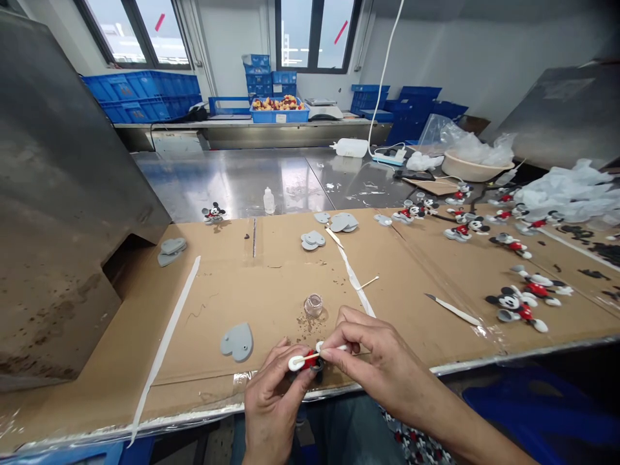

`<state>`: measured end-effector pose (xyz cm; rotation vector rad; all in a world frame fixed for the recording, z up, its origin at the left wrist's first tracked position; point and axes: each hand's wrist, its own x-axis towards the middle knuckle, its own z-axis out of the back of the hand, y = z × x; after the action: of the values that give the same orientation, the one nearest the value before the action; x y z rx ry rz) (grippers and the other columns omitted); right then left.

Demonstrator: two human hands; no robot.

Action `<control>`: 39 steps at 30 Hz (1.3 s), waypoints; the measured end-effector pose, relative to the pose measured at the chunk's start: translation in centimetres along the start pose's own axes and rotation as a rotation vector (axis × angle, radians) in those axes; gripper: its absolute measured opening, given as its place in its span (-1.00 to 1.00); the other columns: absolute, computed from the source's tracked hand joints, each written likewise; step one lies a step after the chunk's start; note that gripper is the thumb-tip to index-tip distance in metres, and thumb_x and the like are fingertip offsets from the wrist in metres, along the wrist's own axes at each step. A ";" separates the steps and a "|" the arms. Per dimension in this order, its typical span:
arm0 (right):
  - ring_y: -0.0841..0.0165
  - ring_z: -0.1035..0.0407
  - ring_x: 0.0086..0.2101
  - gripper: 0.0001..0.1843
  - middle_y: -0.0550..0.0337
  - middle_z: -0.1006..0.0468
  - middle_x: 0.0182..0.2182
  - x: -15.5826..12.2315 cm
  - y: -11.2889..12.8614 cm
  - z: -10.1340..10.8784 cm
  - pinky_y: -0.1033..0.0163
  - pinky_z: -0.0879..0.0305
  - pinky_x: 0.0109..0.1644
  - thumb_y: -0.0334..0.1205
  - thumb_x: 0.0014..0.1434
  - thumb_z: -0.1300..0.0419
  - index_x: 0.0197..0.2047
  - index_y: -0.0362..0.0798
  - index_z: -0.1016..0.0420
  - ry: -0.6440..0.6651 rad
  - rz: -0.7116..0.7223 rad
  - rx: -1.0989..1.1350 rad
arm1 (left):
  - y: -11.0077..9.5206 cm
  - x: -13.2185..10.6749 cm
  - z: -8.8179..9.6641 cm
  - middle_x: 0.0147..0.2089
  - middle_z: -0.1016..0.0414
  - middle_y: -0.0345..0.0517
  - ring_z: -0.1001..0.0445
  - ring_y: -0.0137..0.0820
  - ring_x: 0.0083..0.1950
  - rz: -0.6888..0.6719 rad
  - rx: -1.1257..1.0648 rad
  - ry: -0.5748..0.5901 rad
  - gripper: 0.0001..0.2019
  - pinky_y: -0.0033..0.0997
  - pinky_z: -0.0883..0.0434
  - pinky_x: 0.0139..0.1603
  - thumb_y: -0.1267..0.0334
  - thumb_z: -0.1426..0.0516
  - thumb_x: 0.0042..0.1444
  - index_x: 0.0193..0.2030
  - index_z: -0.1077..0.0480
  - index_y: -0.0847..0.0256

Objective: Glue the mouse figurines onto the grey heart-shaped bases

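Note:
My left hand (272, 389) pinches a small mouse figure (304, 362) with red, white and black parts, held just above the cardboard's near edge. My right hand (372, 358) is closed on a thin wooden stick (314, 356) whose tip rests on the figure. Right behind both hands stands a small clear glass jar (313, 305). To the left of my left hand a grey heart-shaped piece (237, 341) lies flat on the cardboard (252, 284).
Several finished mouse figures (517, 305) lie at the right, and more grey pieces (312, 240) further back. A loose stick (369, 282) and a white blade-like tool (453, 310) lie right of the jar. A large metal box (53, 194) fills the left. Blue crates stand at the back.

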<state>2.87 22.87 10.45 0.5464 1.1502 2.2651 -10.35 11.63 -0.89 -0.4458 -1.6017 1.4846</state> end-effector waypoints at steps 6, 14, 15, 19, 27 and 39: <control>0.48 -0.28 -0.41 -0.80 0.33 -0.34 -0.46 -0.1 0.0 0.2 0.38 -0.15 -0.35 -0.44 0.22 -0.19 -0.41 -0.01 -0.50 -0.013 0.042 -0.046 | -0.1 0.2 -0.1 -0.14 -0.64 -0.46 -0.57 -0.51 -0.07 -0.018 -0.001 0.014 -0.74 -0.48 -0.31 0.28 0.33 -0.29 0.10 -0.11 -0.55 -0.15; 0.47 -0.28 -0.42 -0.80 0.31 -0.36 -0.46 -0.2 0.9 0.9 0.37 -0.15 -0.35 -0.43 0.21 -0.18 -0.41 -0.01 -0.49 -0.025 0.063 -0.070 | 0.1 0.2 0.1 -0.13 -0.65 -0.41 -0.58 -0.47 -0.05 -0.030 -0.011 0.022 -0.73 -0.42 -0.31 0.28 0.35 -0.29 0.10 -0.10 -0.56 -0.13; 0.46 -0.28 -0.41 -0.80 0.31 -0.37 -0.46 -0.1 0.9 1.2 0.36 -0.16 -0.35 -0.42 0.22 -0.18 -0.41 -0.01 -0.50 -0.029 0.057 -0.064 | 0.2 0.1 0.1 -0.12 -0.65 -0.38 -0.58 -0.44 -0.05 -0.028 -0.019 0.034 -0.73 -0.37 -0.31 0.29 0.35 -0.28 0.10 -0.10 -0.56 -0.12; 0.41 -0.30 -0.42 -0.80 0.27 -0.39 -0.48 1.1 -0.4 1.8 0.31 -0.19 -0.32 -0.34 0.22 -0.18 -0.44 -0.03 -0.50 -0.132 0.028 -0.077 | 0.0 -0.1 -0.3 -0.15 -0.66 -0.31 -0.58 -0.36 -0.07 0.022 -0.049 -0.018 -0.80 -0.25 -0.34 0.27 0.31 -0.28 0.09 -0.15 -0.59 -0.07; 0.39 -0.31 -0.47 -0.80 0.24 -0.41 -0.49 3.7 -3.8 1.5 0.30 -0.19 -0.38 -0.43 0.15 -0.17 -0.48 -0.07 -0.50 -0.278 -0.018 -0.278 | 0.2 0.0 -0.9 -0.25 -0.67 -0.32 -0.59 -0.34 -0.13 0.027 -0.064 -0.142 -0.86 -0.29 -0.41 0.22 0.21 -0.33 0.02 -0.23 -0.62 -0.05; 0.39 -0.29 -0.46 -0.79 0.23 -0.39 -0.48 3.4 -4.8 1.3 0.28 -0.19 -0.34 -0.39 0.17 -0.13 -0.48 -0.08 -0.49 -0.277 -0.049 -0.263 | -0.1 0.0 -0.8 -0.21 -0.68 -0.24 -0.60 -0.28 -0.12 0.079 -0.062 -0.148 -0.83 -0.21 -0.45 0.19 0.17 -0.34 0.00 -0.22 -0.63 -0.01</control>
<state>2.33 28.13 7.54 0.6902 0.7110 2.1701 -9.62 12.08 -0.88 -0.4469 -1.7684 1.5608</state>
